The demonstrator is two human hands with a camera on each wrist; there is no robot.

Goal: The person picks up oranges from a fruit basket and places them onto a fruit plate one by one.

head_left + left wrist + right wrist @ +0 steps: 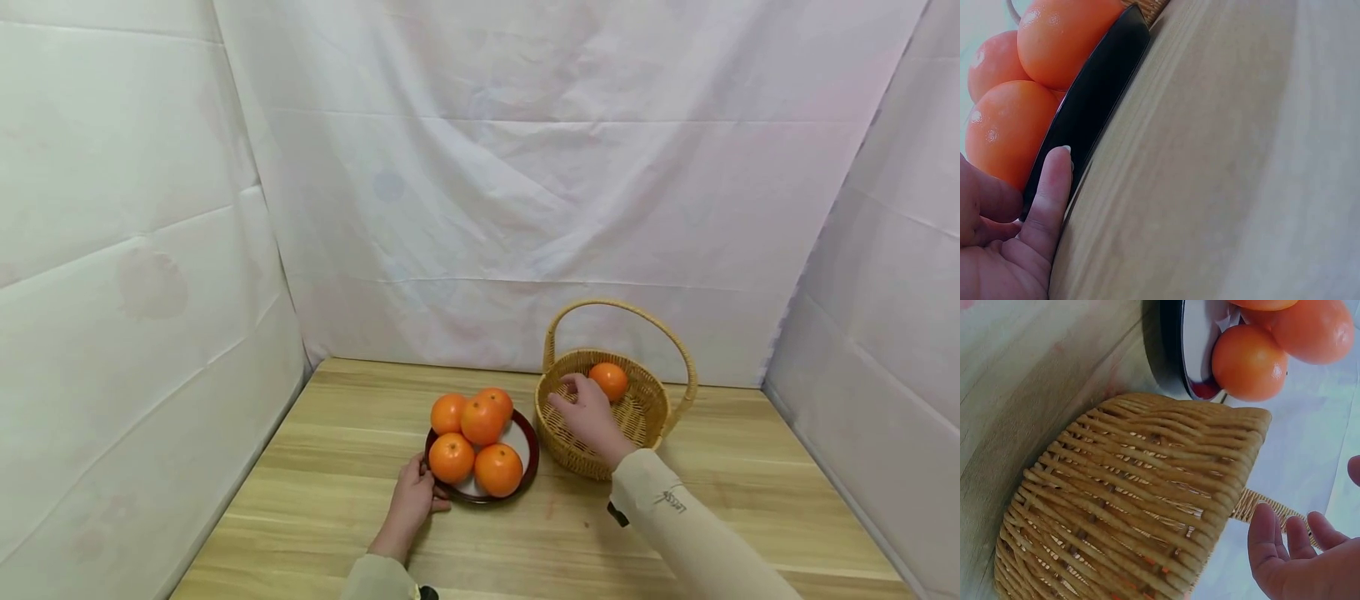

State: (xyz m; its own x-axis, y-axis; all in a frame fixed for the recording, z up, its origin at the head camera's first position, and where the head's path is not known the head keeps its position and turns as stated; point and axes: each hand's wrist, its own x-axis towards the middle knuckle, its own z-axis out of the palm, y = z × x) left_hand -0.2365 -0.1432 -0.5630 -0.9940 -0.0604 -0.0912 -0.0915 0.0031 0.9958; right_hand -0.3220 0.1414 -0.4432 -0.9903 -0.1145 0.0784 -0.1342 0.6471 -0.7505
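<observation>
A dark-rimmed plate (531,467) with a pale inside carries several oranges (498,470), one resting on top of the others. My left hand (411,498) holds the plate at its near left rim; the thumb (1054,181) lies along the dark outer wall, with the other fingers bent at the edge. To the right stands a wicker basket (573,457) with a tall arched handle. One orange (608,381) lies inside it toward the back. Over the basket's opening hovers my right hand (588,417), its fingers loosely bent and apart, holding nothing.
Both containers stand on a wood-grain table (300,500), close beside each other. White cloth (480,208) hangs behind the table and on both sides. The basket handle (622,306) arches up behind my right hand.
</observation>
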